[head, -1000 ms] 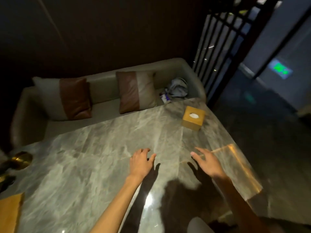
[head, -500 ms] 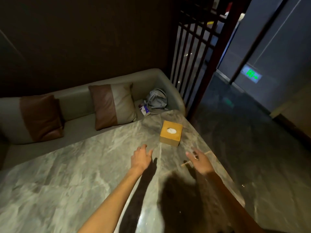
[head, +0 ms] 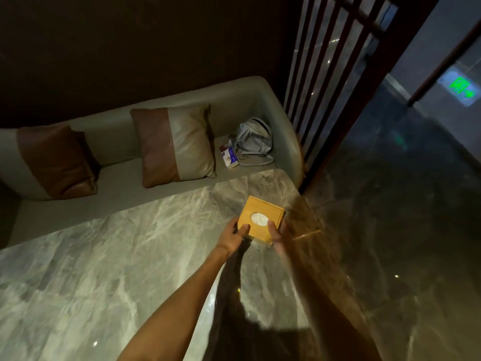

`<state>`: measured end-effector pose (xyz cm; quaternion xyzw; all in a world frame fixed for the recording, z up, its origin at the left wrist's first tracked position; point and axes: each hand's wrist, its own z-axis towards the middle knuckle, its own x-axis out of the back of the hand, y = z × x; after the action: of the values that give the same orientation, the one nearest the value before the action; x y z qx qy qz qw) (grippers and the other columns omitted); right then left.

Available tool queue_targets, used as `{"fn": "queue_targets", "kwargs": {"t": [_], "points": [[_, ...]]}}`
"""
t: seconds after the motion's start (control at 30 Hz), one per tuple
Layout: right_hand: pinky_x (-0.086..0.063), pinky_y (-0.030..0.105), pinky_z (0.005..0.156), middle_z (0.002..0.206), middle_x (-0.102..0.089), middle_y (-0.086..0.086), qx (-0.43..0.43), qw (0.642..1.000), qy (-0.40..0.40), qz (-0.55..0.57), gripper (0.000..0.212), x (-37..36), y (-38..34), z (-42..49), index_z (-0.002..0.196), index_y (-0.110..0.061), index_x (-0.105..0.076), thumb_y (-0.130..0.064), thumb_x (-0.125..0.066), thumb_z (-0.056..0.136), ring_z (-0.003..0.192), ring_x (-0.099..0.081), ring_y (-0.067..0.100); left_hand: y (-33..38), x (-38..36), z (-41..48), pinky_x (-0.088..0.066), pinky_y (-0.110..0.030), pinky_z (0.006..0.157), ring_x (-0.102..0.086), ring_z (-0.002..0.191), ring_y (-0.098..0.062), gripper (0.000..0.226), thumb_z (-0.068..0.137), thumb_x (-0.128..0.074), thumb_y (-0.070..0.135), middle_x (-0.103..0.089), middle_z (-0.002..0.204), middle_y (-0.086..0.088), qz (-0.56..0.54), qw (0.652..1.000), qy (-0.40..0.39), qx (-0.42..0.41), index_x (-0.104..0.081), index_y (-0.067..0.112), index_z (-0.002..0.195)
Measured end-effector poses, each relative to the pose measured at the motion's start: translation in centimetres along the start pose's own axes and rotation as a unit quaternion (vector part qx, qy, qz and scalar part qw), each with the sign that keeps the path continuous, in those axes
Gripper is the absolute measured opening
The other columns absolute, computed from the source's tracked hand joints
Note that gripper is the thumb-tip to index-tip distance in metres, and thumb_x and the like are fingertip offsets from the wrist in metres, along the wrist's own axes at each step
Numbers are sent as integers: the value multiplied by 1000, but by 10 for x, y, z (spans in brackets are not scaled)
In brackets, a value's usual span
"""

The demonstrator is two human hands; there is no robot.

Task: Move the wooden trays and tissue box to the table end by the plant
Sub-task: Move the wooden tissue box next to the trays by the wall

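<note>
Writing shows in only one place: a green lit sign (head: 460,90) at the upper right of the frame, its marks too blurred to read. The small packet (head: 229,158) on the sofa (head: 234,100) has a dark and white label that cannot be read either.

A wooden tissue box (head: 261,221) sits just right of the frame's centre, near the far right corner of the marble tabletop (head: 104,256). White tissue shows through the oval opening in its lid. The left hand (head: 233,237) grips the box's near left corner, thumb on the lid and fingers (head: 235,226) down the side. The right hand (head: 277,237) grips the near right edge the same way, thumb on top. Whether the box rests on the tabletop or is just lifted cannot be told.

Behind the tabletop, the sofa holds two brown-and-beige cushions (head: 174,145), and in its right corner a grey bag (head: 253,142) lies beside the packet.
</note>
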<state>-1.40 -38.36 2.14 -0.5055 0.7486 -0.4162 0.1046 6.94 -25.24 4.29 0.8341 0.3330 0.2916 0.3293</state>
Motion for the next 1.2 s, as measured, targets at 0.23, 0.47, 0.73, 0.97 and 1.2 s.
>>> {"fn": "queue_targets", "kwargs": {"t": [0.23,0.47,0.73,0.97,1.2], "points": [[-36,45,113,165,-20,12,4,998,49,-31,79,-29,16,11,159,-23,3,-33,-50,100,143,-38,37,-10,-15,1,-46,-25,94,-54,113,-19,41,100,-50,10,-57,128,-10,-75,996,38,13,-43,6,141],[-38,40,112,158,-36,17,34,998,37,-40,79,-55,12,-20,159,-16,-9,-27,-57,98,138,-46,35,-26,5,-28,-57,-24,78,-62,93,-17,38,96,-60,16,-59,113,-13,-184,978,94,16,-42,6,128],[-37,46,114,156,-41,11,82,996,-45,1,77,-172,-1,-144,158,-20,-17,-24,-61,95,140,-45,29,-103,112,-130,-52,-30,77,-66,94,2,32,95,-61,32,-68,104,24,-318,918,235,-26,-48,28,124],[-34,43,117,160,-33,4,115,974,-195,-26,82,-310,24,-295,159,-22,-7,-17,-58,95,143,-40,24,-217,240,-261,-59,-44,76,-70,92,-11,24,94,-61,31,-73,97,18,-355,861,361,-42,-55,30,117],[-46,16,99,141,-49,1,149,927,-324,-113,76,-426,72,-424,158,-22,-12,-30,-57,97,126,-53,15,-373,358,-412,-60,-34,71,-73,84,-10,12,93,-63,27,-75,99,6,-421,796,433,-33,-69,34,101]]}}
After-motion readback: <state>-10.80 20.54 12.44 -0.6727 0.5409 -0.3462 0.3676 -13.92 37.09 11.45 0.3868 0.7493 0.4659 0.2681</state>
